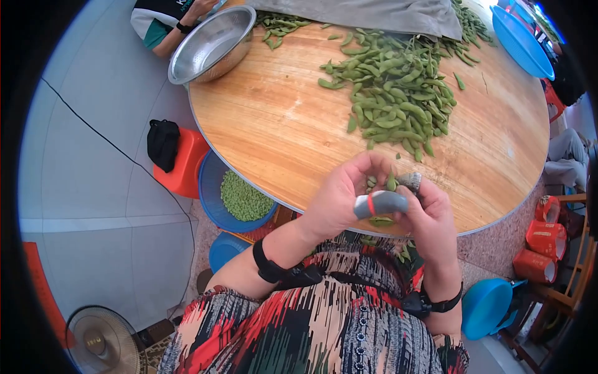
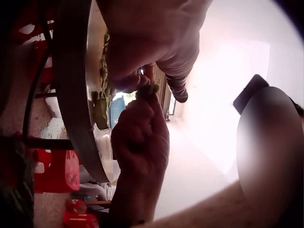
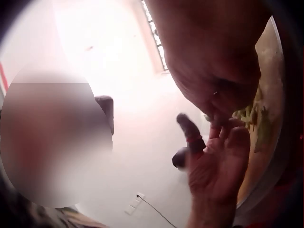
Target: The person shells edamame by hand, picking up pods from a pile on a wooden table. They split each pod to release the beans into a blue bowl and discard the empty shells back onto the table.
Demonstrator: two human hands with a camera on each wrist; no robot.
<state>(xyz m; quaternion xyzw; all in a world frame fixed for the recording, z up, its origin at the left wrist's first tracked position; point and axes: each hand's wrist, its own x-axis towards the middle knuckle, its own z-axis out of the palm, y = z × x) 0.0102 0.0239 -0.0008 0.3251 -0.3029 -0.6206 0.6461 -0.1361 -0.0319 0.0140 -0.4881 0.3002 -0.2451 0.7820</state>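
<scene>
Both hands meet over the near edge of the round wooden table [image 1: 268,118]. A green soybean pod [image 1: 391,181] shows between them, pinched at the fingertips. My left hand [image 1: 336,196] has its fingers curled round it, with a few shelled beans [image 1: 372,182] by the fingers. A grey cover with a red band [image 1: 387,204] wraps the left thumb. From the other side my right hand [image 1: 434,224] grips the pod, and a grey sleeve [image 1: 409,181] covers one of its fingertips. The wrist views show the hands close together, dark against bright light.
A large heap of soybean pods [image 1: 398,93] lies beyond the hands, partly under a grey cloth [image 1: 374,14]. A steel basin [image 1: 215,47] sits at the table's left edge. Below stands a blue basin [image 1: 212,206] of shelled beans. Another person's arm [image 1: 171,42] is at the upper left.
</scene>
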